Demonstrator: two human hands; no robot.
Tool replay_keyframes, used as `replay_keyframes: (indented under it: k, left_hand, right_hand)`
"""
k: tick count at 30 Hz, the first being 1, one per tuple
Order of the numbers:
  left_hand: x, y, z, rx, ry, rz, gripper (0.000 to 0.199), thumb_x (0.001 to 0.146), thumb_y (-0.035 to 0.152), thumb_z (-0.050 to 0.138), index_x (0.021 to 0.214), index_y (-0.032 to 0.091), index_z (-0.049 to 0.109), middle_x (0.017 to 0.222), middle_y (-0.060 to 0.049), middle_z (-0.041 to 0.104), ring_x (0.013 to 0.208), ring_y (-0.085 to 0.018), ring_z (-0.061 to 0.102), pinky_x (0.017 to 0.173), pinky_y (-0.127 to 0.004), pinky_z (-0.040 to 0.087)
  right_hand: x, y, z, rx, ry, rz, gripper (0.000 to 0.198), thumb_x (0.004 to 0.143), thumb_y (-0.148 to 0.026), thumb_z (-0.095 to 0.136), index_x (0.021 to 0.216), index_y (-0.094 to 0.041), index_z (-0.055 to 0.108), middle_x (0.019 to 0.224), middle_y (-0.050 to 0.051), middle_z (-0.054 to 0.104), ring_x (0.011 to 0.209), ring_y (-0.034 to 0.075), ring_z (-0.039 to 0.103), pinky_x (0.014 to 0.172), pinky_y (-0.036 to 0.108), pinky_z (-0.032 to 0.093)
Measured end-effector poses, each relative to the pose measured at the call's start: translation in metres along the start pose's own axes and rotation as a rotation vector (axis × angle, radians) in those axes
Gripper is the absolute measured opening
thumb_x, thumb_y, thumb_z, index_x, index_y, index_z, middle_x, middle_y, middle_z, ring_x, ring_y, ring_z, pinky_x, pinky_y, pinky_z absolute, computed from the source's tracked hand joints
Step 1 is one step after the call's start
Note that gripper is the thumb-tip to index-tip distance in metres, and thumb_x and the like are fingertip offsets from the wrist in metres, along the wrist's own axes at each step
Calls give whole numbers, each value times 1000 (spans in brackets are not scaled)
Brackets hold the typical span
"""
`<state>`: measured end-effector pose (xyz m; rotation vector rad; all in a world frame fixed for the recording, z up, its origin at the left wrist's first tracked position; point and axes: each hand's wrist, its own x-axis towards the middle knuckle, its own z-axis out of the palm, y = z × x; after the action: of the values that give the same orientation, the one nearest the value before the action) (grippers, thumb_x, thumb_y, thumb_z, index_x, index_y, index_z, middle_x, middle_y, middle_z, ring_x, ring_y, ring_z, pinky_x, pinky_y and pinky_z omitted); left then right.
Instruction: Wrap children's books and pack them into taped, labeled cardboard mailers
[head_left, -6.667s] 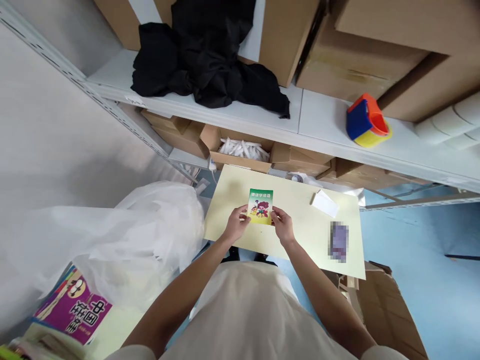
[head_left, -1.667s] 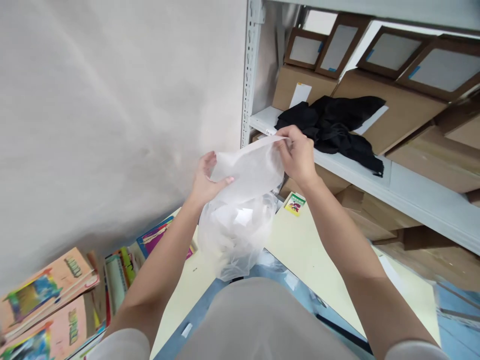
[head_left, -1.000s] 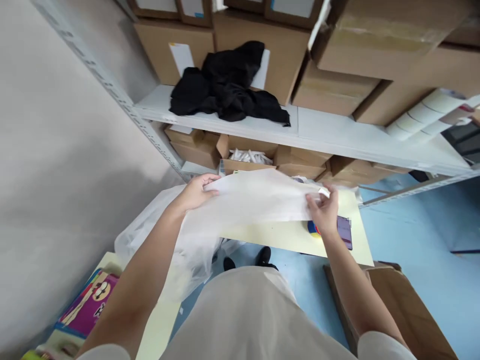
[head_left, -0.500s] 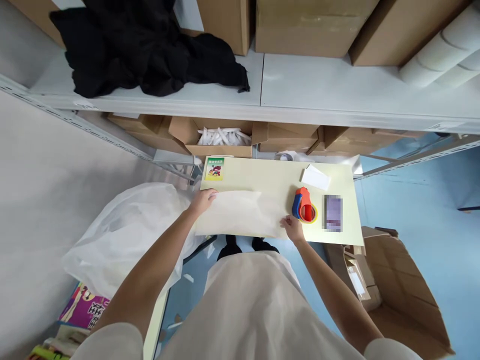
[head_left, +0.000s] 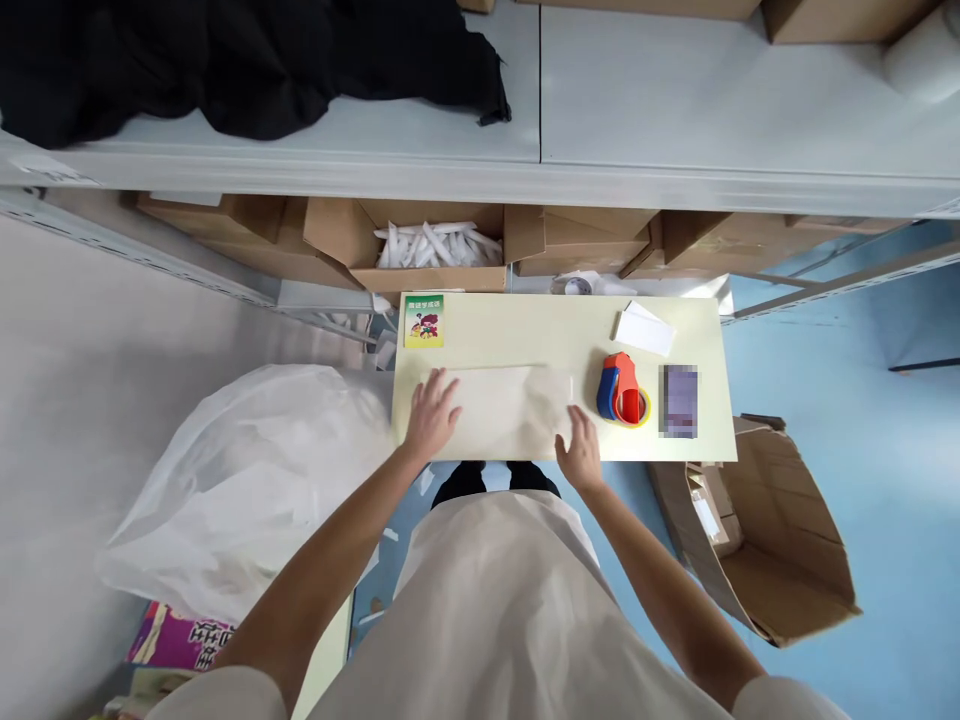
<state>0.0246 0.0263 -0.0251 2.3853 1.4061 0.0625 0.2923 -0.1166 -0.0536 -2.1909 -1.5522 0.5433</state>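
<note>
A thin white sheet, perhaps paper or a flat bag (head_left: 499, 400), lies lengthwise on the pale yellow tabletop (head_left: 517, 325). On its left end rests my left hand (head_left: 433, 415), fingers spread and flat. My right hand (head_left: 580, 447) is at the sheet's right end by the table's front edge, its fingers apart. Just right of that hand stands a red and blue tape dispenser (head_left: 618, 385) with a yellowish roll. A small green and yellow booklet (head_left: 424, 325) lies at the far left corner. White cards (head_left: 643, 328) lie at the back right, behind a blurred purple item (head_left: 681, 402).
A shelf (head_left: 675, 110) with a black cloth (head_left: 247, 65) overhangs the back. Below it, an open carton (head_left: 435, 280) holds white rolled pieces. A large translucent bag (head_left: 247, 480) bulges at the left; an open cardboard box (head_left: 787, 540) stands right.
The sheet has gone from being held at its ends to lying flat. My fingers have let go and spread over it. The view has tilted down slightly.
</note>
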Motion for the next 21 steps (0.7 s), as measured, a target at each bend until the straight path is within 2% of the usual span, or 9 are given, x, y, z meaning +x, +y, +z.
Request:
replay_keyframes:
  k: [2, 4, 7, 9, 12, 15, 18, 20, 21]
  left_hand:
    - [-14, 3, 16, 19, -179, 80, 55, 86, 31, 48, 139, 20, 39, 152, -15, 22, 141, -31, 14, 111, -54, 17]
    - [-21, -1, 31, 50, -311, 64, 60, 84, 31, 51, 141, 22, 35, 153, -15, 19, 141, -35, 13, 109, -58, 17]
    - [-18, -15, 44, 87, -391, 21, 68, 81, 28, 55, 144, 25, 30, 154, -13, 16, 141, -36, 10, 109, -59, 17]
    - [-13, -24, 44, 76, -400, 50, 69, 80, 27, 56, 144, 26, 30, 154, -12, 16, 141, -35, 9, 110, -58, 17]
    - [-6, -35, 34, 14, -368, 101, 64, 82, 28, 54, 142, 23, 33, 153, -14, 19, 141, -34, 13, 110, -55, 19]
    - [3, -44, 21, -59, -255, 46, 59, 84, 33, 50, 139, 17, 36, 151, -18, 24, 140, -33, 19, 110, -52, 24]
    - [24, -58, 14, -153, -94, -113, 60, 85, 35, 48, 138, 11, 33, 148, -21, 28, 139, -30, 23, 110, -46, 27]
    - [43, -72, 12, -245, 8, -241, 64, 84, 36, 49, 138, 7, 30, 146, -23, 31, 138, -29, 27, 110, -43, 28]
    - [53, -79, 13, -296, 55, -309, 65, 84, 36, 49, 138, 7, 29, 145, -23, 33, 137, -28, 28, 111, -42, 27]
  right_hand:
    - [-1, -12, 12, -51, -127, -58, 55, 83, -23, 46, 136, -15, 37, 145, 18, 33, 135, 30, 30, 104, 51, 33]
    - [2, -19, 24, -99, -202, 28, 58, 83, -26, 49, 138, -13, 36, 149, 19, 27, 138, 33, 22, 105, 51, 32]
    - [6, -19, 35, -136, -239, 178, 59, 84, -30, 51, 138, -15, 36, 150, 18, 24, 139, 33, 19, 103, 50, 34]
    - [8, -18, 34, -145, -242, 212, 55, 84, -31, 52, 136, -18, 39, 150, 16, 26, 139, 32, 21, 100, 50, 37]
    - [15, -25, 27, -154, -181, 208, 46, 83, -29, 52, 128, -18, 49, 147, 17, 33, 135, 34, 28, 96, 53, 40]
    - [39, -48, 26, -54, -114, 105, 38, 82, -25, 51, 118, -15, 57, 136, 19, 45, 126, 34, 41, 95, 53, 41]
    - [80, -85, 39, 215, -242, -7, 31, 81, -20, 50, 109, -15, 62, 116, 14, 62, 105, 25, 59, 91, 43, 47]
    - [110, -111, 54, 394, -376, 89, 29, 80, -19, 50, 106, -19, 63, 109, 9, 67, 91, 18, 64, 86, 37, 51]
    - [124, -124, 62, 472, -428, 144, 30, 80, -18, 50, 107, -19, 63, 111, 8, 66, 92, 17, 64, 86, 35, 51]
